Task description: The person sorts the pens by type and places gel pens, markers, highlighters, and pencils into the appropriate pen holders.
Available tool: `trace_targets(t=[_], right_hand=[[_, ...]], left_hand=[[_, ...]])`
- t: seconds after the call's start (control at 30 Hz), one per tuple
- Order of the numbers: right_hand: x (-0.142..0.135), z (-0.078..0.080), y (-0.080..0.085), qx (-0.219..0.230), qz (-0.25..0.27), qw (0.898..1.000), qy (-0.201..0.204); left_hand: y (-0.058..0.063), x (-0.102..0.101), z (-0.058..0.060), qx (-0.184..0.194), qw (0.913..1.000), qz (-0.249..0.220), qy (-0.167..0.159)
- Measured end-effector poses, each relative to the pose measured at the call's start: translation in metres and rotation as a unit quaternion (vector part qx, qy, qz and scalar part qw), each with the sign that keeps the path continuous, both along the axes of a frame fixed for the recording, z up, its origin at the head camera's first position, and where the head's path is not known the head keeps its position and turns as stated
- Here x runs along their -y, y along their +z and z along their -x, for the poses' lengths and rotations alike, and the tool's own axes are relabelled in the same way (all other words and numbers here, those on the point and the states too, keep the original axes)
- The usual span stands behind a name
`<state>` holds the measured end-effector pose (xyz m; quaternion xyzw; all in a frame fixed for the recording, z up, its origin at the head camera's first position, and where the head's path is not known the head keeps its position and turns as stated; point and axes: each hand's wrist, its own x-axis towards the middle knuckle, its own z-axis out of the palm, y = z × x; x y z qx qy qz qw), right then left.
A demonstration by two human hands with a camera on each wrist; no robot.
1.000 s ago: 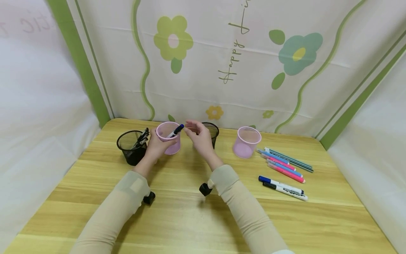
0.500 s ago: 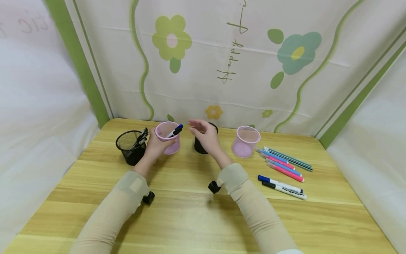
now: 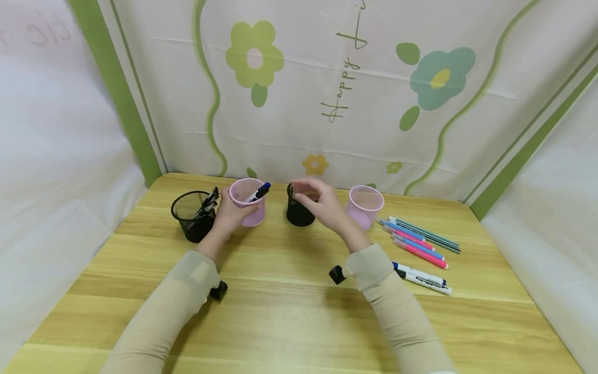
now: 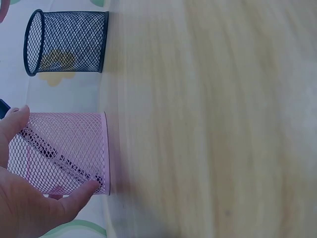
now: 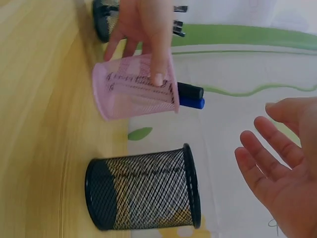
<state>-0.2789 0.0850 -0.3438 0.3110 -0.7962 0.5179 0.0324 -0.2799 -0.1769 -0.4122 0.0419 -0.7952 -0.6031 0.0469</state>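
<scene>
My left hand (image 3: 230, 214) grips the side of a pink mesh pen cup (image 3: 254, 214), thumb and fingers around its wall. Two capped markers (image 5: 190, 95), one black and one blue, lean inside that cup. Over the black mesh pen cup (image 3: 300, 214) in the middle hovers my right hand (image 3: 324, 203), its fingers loosely bent and holding nothing. In the right wrist view that hand is apart from the black cup (image 5: 143, 191). Just left of my left hand stands another black mesh cup (image 3: 189, 221) with several black pens (image 3: 208, 202) in it.
A second pink cup (image 3: 364, 205) stands to the right, partly behind my right hand. Beyond it lie several teal pencils (image 3: 427, 234), blue and pink pens (image 3: 420, 252), and two white markers (image 3: 427, 283), partly covered by the right sleeve. A printed curtain (image 3: 289, 124) hangs behind the table.
My right hand has moved rightward, away from the markers in the pink cup, to above the middle black cup. The left hand has stayed on the pink cup.
</scene>
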Motion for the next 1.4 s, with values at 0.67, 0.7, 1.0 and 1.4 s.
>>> trace_targets(t=[0.67,0.7,1.0,1.4], right_hand=[[-0.063,-0.024,-0.003,-0.079,-0.141,0.987,0.017],[-0.068,-0.025,-0.002,-0.072,-0.143,0.987,0.017],[-0.116,-0.033,-0.001,-0.025,-0.189,0.982,0.004],[-0.173,-0.040,-0.014,0.003,-0.271,0.963,-0.003]], left_hand=[[-0.001,0.001,0.001,-0.001,1.0000,-0.001,0.004],[-0.001,0.001,0.001,0.000,1.0000,-0.002,0.004],[-0.002,0.000,0.002,0.000,1.0000,-0.005,0.005],[-0.001,0.000,0.001,0.003,1.0000,-0.006,0.003]])
